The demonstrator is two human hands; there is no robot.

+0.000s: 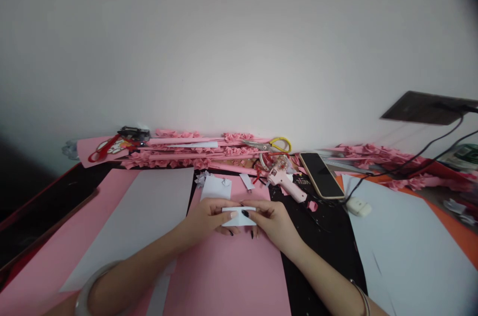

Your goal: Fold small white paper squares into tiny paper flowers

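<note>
A small folded piece of white paper (239,221) is held up between both hands over a pink sheet (227,276). My left hand (209,216) pinches its left part, thumb on the near face and fingers behind. On the right part, my right hand (272,219) grips it the same way, its dark-nailed thumb near the middle crease. Just beyond the hands lie a white paper sheet (215,187) and a small white paper strip (247,181). Crumpled-looking greyish paper pieces (201,178) sit at that sheet's far left corner.
A pink glue gun (286,181) and a phone (321,175) lie right of centre. Yellow-handled scissors (278,145) rest on pink paper flower stems (186,157) along the wall. Red-handled scissors (104,149) are far left. A white sheet (407,236) covers the right; cables (418,154) cross there.
</note>
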